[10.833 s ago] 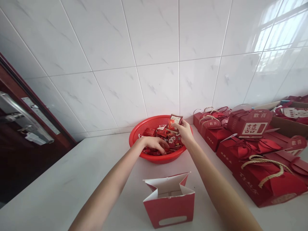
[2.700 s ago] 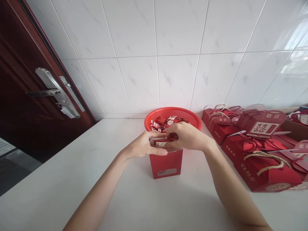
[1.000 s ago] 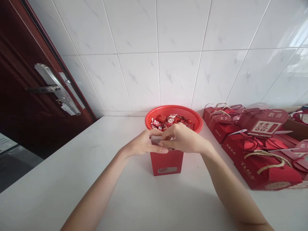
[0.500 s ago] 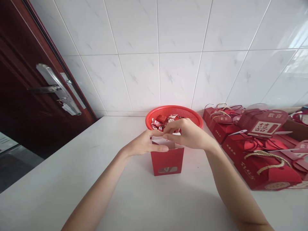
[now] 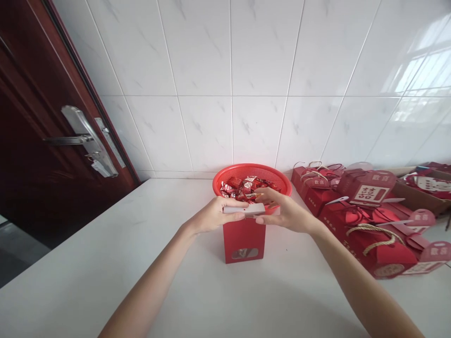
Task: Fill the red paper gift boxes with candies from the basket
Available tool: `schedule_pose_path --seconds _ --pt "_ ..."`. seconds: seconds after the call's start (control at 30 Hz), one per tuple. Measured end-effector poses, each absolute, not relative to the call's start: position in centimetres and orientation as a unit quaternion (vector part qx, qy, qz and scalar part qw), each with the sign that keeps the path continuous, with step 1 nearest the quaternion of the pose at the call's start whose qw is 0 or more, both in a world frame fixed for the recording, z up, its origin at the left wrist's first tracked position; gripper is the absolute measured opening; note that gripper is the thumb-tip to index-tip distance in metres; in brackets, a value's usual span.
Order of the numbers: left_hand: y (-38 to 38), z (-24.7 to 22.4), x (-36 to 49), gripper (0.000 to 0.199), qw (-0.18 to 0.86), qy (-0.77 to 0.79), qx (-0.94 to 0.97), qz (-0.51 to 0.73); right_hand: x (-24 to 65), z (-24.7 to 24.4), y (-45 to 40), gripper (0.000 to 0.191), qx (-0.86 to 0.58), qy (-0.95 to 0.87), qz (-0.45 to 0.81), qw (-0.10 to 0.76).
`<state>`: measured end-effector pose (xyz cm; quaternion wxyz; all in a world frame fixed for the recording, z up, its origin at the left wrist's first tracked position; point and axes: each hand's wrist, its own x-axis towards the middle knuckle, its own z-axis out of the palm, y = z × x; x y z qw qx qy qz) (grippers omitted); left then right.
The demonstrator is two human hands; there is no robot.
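Note:
A red paper gift box (image 5: 244, 237) stands upright on the white table, a small clear window low on its front and something inside it showing dimly. At its top lies a folded white flap (image 5: 243, 209). My left hand (image 5: 214, 215) pinches the flap's left end, thumb below and fingers above. On the right end, my right hand (image 5: 285, 212) has its thumb against the box's front top edge and its curled fingers around the flap. Just behind the box, a red plastic basket (image 5: 218, 180) holds several wrapped candies (image 5: 248, 184), partly hidden by my hands.
Several finished red gift boxes (image 5: 373, 249) with rope handles and tags crowd the right side of the table (image 5: 151, 291). Behind them is an open cardboard carton (image 5: 416, 195). White wall tiles rise at the back. A dark red door (image 5: 45, 117) with a metal handle stands left.
The white flap, upright at the box's opening before, is now folded across the top. My right hand has shifted rightward along it, and the view has tilted slightly up.

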<state>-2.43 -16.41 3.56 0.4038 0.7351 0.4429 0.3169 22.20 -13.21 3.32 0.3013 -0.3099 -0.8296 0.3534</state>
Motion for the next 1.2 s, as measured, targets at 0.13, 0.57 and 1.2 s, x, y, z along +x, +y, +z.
schedule_pose_path --seconds 0.13,0.57,1.2 --pt "-16.6 3.3 -2.1 0.038 0.384 0.431 0.749 0.326 22.2 -0.2 -14.3 0.053 -0.299 -0.802 0.389 0.342" --pt "-18.6 0.1 -2.1 0.07 0.419 0.413 0.691 0.419 21.2 -3.0 -16.5 0.036 -0.338 -0.719 0.37 0.481" --pt "-20.4 -3.3 -0.9 0.029 0.321 0.454 0.647 0.521 20.5 -3.9 -18.5 0.045 -0.303 -0.631 0.554 0.451"
